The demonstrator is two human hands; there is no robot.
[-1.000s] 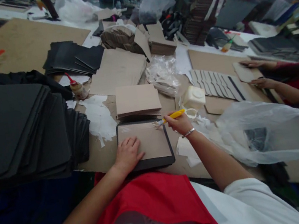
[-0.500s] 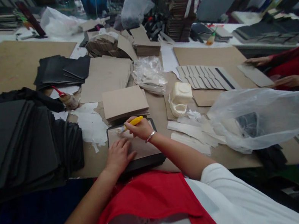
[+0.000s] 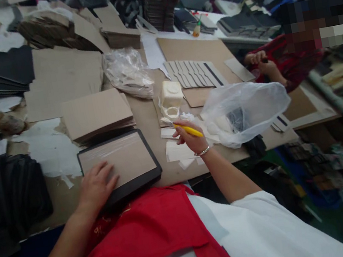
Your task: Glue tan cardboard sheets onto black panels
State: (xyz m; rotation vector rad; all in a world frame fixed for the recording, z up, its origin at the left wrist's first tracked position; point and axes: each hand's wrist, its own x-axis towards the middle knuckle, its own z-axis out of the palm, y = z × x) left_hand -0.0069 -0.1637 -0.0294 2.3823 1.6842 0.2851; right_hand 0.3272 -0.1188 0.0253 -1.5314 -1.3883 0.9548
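My left hand (image 3: 97, 186) lies flat, fingers spread, on the near left corner of a brown board (image 3: 120, 157) set in a black frame, on the table in front of me. My right hand (image 3: 191, 139) is closed round a yellow-handled brush (image 3: 188, 130), held just right of the board and pointing toward a white glue tub (image 3: 170, 98). The board's surface looks shiny near its far edge. A stack of brown cardboard sheets (image 3: 96, 113) sits just behind the board.
A clear plastic bag (image 3: 244, 109) lies right of my brush hand. Black sheets (image 3: 6, 193) pile up at left. White paper scraps (image 3: 177, 149) litter the table. Another person in red (image 3: 274, 63) works at the far right beside rows of grey strips (image 3: 193, 73).
My right hand has lifted the brush off the board and swung it right, toward the glue tub. My left hand stayed on the board. The view has turned to the right.
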